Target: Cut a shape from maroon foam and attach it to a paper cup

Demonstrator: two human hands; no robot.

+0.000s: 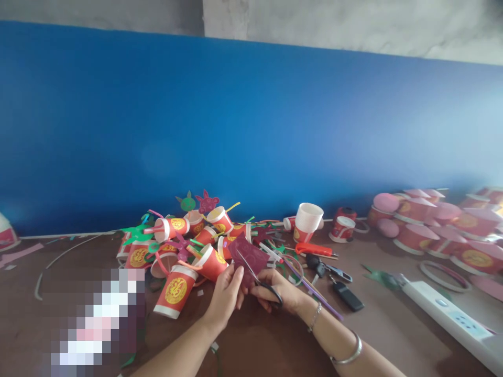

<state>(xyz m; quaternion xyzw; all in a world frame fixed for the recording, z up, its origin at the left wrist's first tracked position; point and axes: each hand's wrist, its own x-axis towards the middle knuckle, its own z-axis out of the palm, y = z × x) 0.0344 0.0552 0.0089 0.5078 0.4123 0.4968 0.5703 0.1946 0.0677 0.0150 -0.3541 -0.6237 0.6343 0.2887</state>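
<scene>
Silver bangle [359,349], slim chain bracelet [315,317]

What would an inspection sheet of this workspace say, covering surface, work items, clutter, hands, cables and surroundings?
Surface: brown table, small scraps on it
Work items: maroon sheet, scissors across it
Clutter: red cups piled left of centre; keys and orange-red tool rightward
Hands: left hand holds sheet; right hand holds scissors
Cables: pale strand at left, possibly a cable; white power strip at right
Surroundings: blue panel behind, grey wall above
</scene>
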